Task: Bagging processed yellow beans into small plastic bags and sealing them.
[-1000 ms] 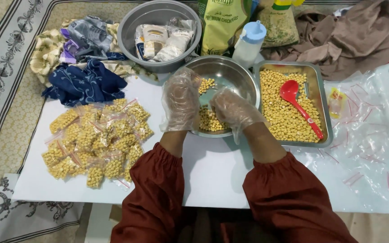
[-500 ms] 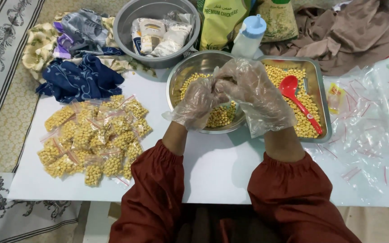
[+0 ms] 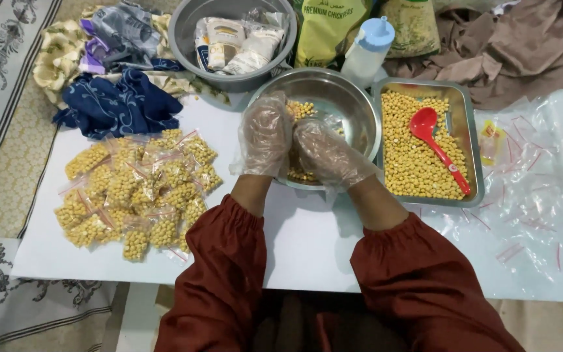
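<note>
Your left hand and right hand, both in thin clear gloves, are pressed close together over the near rim of the steel bowl. The fingers curl inward as if pinching something small between them, but the gloves and knuckles hide it, so you cannot tell from here what they grip. Chickpeas lie in the bowl right under and behind your hands.

The likeliest slip: whatever you hold sits at the bowl's edge, not its middle, so any chickpeas that drop could land on the white table and roll off. The loose gloves could also snag or slide, loosening your pinch. Your right wrist leans on the rim; pressing down there could tip the bowl.

Both forearms come up from the near edge, elbows apart, wrists converging, palms turned toward each other, sleeves bunched at the wrists.

Just right of the bowl stands a tray of chickpeas with a red spoon in it. To your left lies a heap of filled bags; empty bags are scattered on the right.
</note>
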